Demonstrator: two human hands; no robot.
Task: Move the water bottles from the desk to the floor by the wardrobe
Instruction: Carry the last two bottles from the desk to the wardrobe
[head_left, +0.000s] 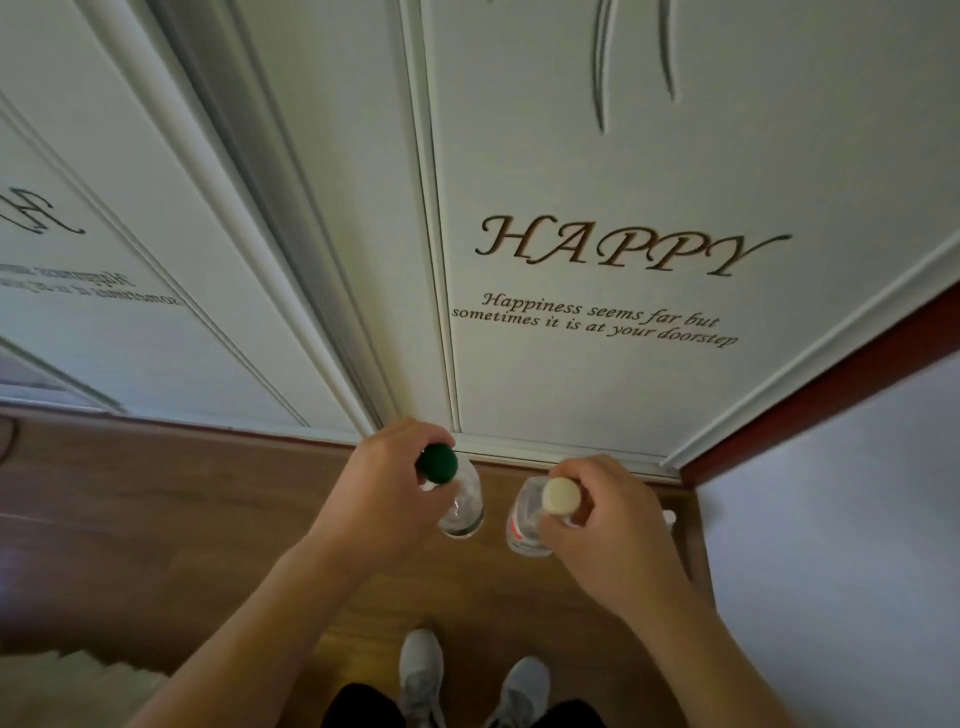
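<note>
Two clear water bottles hang upright just in front of the white wardrobe (597, 389), low over the wooden floor (182, 493). The green-capped bottle (462, 512) is gripped around its neck by my left hand (379, 493). The bottle with a cream cap (524, 525) and a red label is held at the neck by my right hand (602, 530). Whether their bases touch the floor cannot be told from above. The desk is out of view.
The wardrobe door bears the word HAPPY and a line of script. A dark red edge (831, 410) and a pale surface (841, 545) lie on the right. My two grey shoes (467, 680) stand below. A fluffy cream rug (67, 686) is at bottom left.
</note>
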